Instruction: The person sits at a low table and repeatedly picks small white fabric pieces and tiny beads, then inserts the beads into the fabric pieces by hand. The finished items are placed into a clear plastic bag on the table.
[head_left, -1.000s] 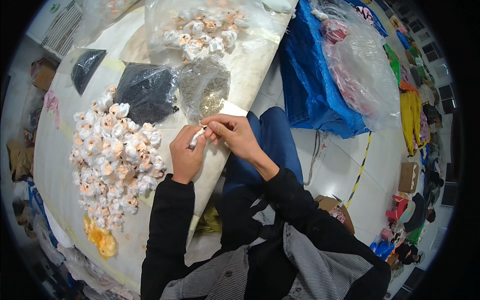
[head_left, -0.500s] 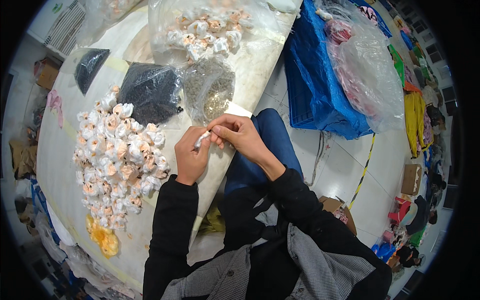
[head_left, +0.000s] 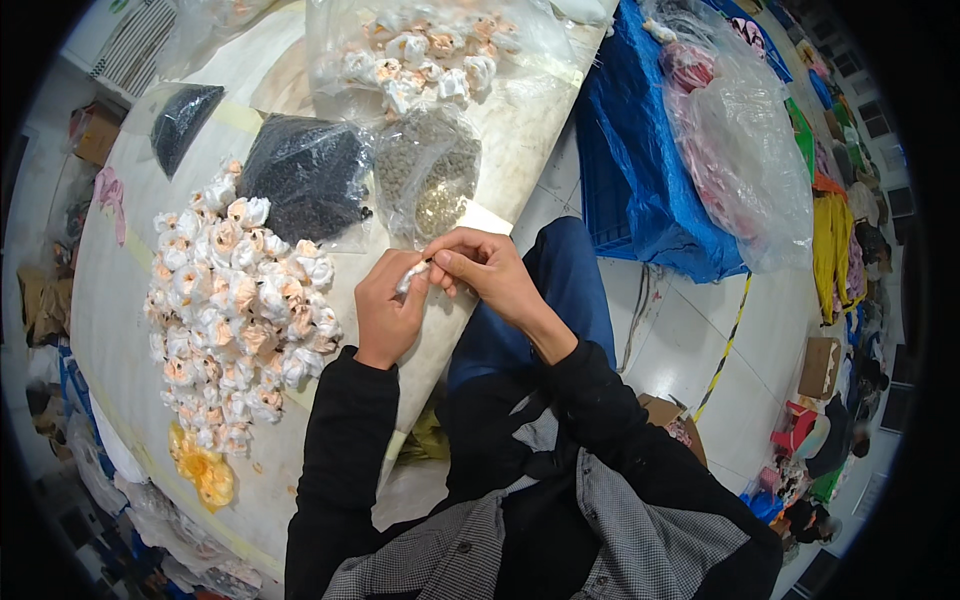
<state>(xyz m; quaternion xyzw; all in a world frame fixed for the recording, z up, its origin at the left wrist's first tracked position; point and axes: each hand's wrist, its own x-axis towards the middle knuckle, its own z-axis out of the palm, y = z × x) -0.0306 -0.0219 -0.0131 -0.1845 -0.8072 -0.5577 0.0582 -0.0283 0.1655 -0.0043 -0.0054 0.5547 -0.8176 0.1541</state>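
Between the thumb and fingers of my left hand [head_left: 388, 312] is a small white fabric flower [head_left: 411, 276], mostly covered by the fingers. My right hand [head_left: 488, 274] pinches at the flower's upper end, its fingertips meeting those of the left; whatever tiny piece lies in that pinch is hidden. Left of my hands a large heap of white and peach fabric flowers [head_left: 235, 315] spreads over the table [head_left: 345, 450]. Just beyond my hands lie a clear bag of grey-brown and golden beads [head_left: 425, 170] and a bag of black beads [head_left: 305, 180].
Another bag of flowers [head_left: 430, 60] lies at the table's far side. A smaller black-bead bag [head_left: 185, 125] rests far left, a crumpled yellow piece [head_left: 205, 475] near left. Right of the table, a blue sheet [head_left: 645, 190] covers a crate, with clear plastic [head_left: 745, 160] over it.
The view has shifted slightly. Both hands keep the same pinch close together, with the white flower still held between them.
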